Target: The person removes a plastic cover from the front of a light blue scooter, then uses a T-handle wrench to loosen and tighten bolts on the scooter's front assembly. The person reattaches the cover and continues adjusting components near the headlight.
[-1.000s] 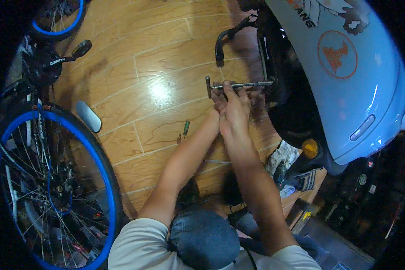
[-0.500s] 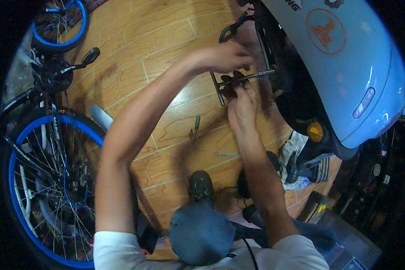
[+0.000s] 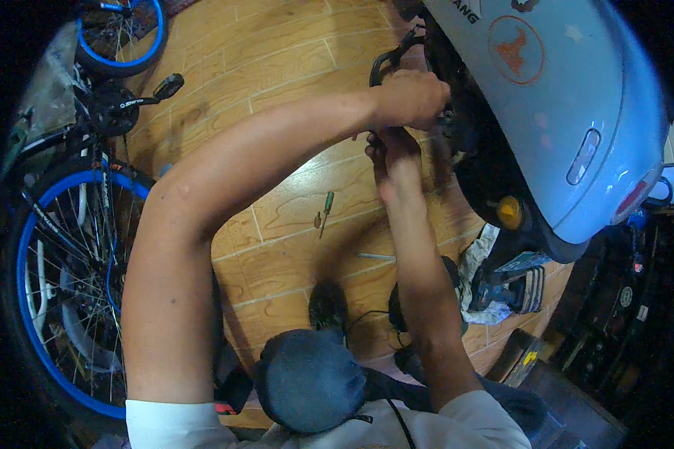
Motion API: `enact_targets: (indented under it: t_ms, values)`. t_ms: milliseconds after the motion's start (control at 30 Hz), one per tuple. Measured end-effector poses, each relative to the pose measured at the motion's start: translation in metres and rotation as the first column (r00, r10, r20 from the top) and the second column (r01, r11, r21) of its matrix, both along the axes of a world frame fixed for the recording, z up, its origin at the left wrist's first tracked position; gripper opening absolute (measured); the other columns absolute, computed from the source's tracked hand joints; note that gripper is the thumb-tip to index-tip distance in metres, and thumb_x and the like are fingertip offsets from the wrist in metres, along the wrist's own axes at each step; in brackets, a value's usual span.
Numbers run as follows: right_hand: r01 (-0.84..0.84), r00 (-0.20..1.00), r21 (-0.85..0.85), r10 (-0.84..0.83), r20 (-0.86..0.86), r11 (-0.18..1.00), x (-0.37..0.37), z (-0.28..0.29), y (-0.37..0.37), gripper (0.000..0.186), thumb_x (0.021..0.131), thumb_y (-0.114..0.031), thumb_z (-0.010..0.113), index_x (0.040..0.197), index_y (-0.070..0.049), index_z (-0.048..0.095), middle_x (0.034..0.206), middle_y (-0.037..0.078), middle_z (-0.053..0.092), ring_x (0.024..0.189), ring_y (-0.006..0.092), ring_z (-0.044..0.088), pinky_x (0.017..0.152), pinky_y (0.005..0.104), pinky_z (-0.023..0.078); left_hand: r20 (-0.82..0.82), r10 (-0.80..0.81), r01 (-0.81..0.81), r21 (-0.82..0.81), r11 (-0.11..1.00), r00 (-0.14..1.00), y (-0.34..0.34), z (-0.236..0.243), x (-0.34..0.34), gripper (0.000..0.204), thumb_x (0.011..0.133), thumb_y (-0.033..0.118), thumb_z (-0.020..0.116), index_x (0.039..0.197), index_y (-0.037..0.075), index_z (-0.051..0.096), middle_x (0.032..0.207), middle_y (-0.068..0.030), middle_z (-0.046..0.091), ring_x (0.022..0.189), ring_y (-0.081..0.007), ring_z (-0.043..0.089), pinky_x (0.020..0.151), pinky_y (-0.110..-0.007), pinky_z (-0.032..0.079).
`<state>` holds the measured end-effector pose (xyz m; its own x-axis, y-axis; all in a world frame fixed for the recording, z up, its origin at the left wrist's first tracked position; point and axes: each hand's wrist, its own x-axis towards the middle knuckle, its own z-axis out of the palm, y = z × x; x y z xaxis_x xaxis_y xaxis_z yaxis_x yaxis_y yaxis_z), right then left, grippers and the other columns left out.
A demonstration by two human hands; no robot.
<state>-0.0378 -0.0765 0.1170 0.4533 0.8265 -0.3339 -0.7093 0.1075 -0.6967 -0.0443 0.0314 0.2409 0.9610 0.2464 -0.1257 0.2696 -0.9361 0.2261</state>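
My left hand (image 3: 416, 101) is closed beside the dark underside of the pale blue-white scooter (image 3: 569, 112), reaching across above my right hand; what its fingers hold is hidden. My right hand (image 3: 397, 159) is just below it, fingers curled round the T-handle wrench, which is mostly covered by my hands and left forearm. A black bent stand or bar (image 3: 386, 58) is behind my left hand. On the wood-look floor (image 3: 262, 90) lie a green-handled screwdriver (image 3: 326, 209), a small copper-coloured piece (image 3: 317, 219) beside it and a thin metal rod (image 3: 376, 256).
A bicycle with blue-rimmed wheels (image 3: 119, 176) fills the left side. An orange reflector (image 3: 510, 212) sits low on the scooter. A crumpled white cloth (image 3: 478, 258) lies under it at right, near dark boxes (image 3: 517, 352). My dark shoe (image 3: 327, 303) is at the lower middle.
My left hand has risen from beside my right hand and moved right, over it to the scooter, its forearm now stretched across. The wrench, visible before, is now mostly hidden.
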Motion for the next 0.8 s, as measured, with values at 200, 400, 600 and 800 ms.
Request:
enact_targets:
  t_ms: [200, 400, 600, 800]
  values:
    - [0.083, 0.996, -0.001, -0.083, -0.033, 0.997, -0.005, 0.007, 0.010, 0.010, 0.101, -0.013, 0.063, 0.110, -0.007, 0.064, 0.095, 0.002, 0.065, 0.080, 0.0133, 0.060, 0.067, 0.0281, 0.049, 0.146, -0.021, 0.023, -0.011, 1.000, 0.989, 0.001, -0.021, 0.013, 0.025, 0.081, 0.012, 0.067, 0.101, 0.000, 0.075, 0.098, -0.0219, 0.075, 0.095, -0.0394, 0.074, 0.076, -0.050, 0.059]
    - [0.159, 0.979, -0.127, -0.140, 0.149, 0.979, -0.007, -0.012, 0.025, 0.008, 0.099, -0.011, 0.066, 0.106, -0.010, 0.062, 0.096, 0.002, 0.066, 0.077, 0.0149, 0.063, 0.068, 0.0309, 0.052, -0.149, -0.198, 0.168, -0.193, 0.967, 0.969, 0.023, -0.048, 0.043, 0.022, 0.083, 0.012, 0.067, 0.097, -0.004, 0.074, 0.095, -0.0217, 0.075, 0.089, -0.0388, 0.073, 0.072, -0.048, 0.058]
    - [-0.023, 0.999, 0.086, 0.019, 0.045, 0.996, 0.011, -0.027, 0.025, 0.016, 0.099, -0.011, 0.066, 0.114, -0.010, 0.061, 0.100, 0.001, 0.065, 0.089, 0.0160, 0.065, 0.074, 0.0316, 0.053, 0.142, -0.104, 0.110, -0.035, 0.993, 0.984, 0.016, -0.037, 0.025, 0.021, 0.082, 0.012, 0.071, 0.094, -0.004, 0.075, 0.097, -0.0215, 0.076, 0.093, -0.0381, 0.074, 0.073, -0.046, 0.060]
    - [0.048, 0.999, 0.097, -0.046, -0.025, 0.994, 0.008, -0.019, 0.024, 0.021, 0.101, -0.012, 0.064, 0.122, -0.011, 0.061, 0.116, 0.002, 0.065, 0.101, 0.0182, 0.064, 0.083, 0.0353, 0.055, 0.159, 0.015, -0.020, 0.029, 0.999, 0.987, -0.005, -0.034, 0.012, 0.030, 0.080, 0.022, 0.081, 0.096, -0.001, 0.072, 0.096, -0.0225, 0.073, 0.093, -0.0409, 0.073, 0.084, -0.046, 0.061]
